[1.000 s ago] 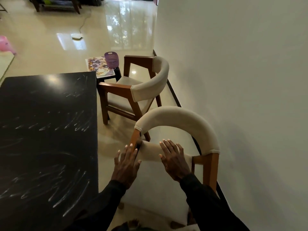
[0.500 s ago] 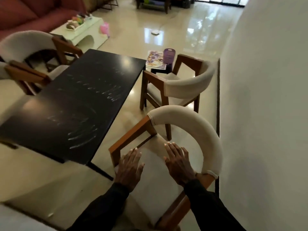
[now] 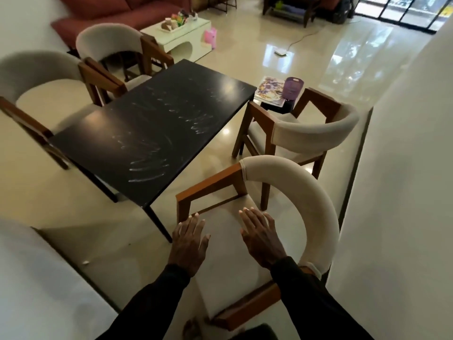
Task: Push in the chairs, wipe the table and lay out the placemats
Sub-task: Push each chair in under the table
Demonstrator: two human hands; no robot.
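Note:
A black table (image 3: pixel 152 126) with white smear marks stands in the middle. Right below me is a wooden chair with a cream curved back (image 3: pixel 316 207), pulled away from the table. My left hand (image 3: pixel 188 244) and my right hand (image 3: pixel 261 235) hover flat, fingers straight, over its cream seat. A second chair (image 3: pixel 306 133) stands beyond it, also out from the table. Two more chairs (image 3: pixel 36 77) (image 3: pixel 110 42) stand on the table's far left side. Floral placemats (image 3: pixel 270 90) lie on a small dark stool past the table's far end.
A purple basket (image 3: pixel 293 87) sits beside the placemats. A white wall (image 3: pixel 404 168) runs close along the right of the chairs. A white coffee table (image 3: pixel 181 33), a pink toy (image 3: pixel 210 36) and a red sofa (image 3: pixel 117 11) lie at the back. Glossy floor surrounds the table.
The view swung left and pulled back, bringing the whole table and the left chairs into sight. My hands stay flat over the near chair's seat.

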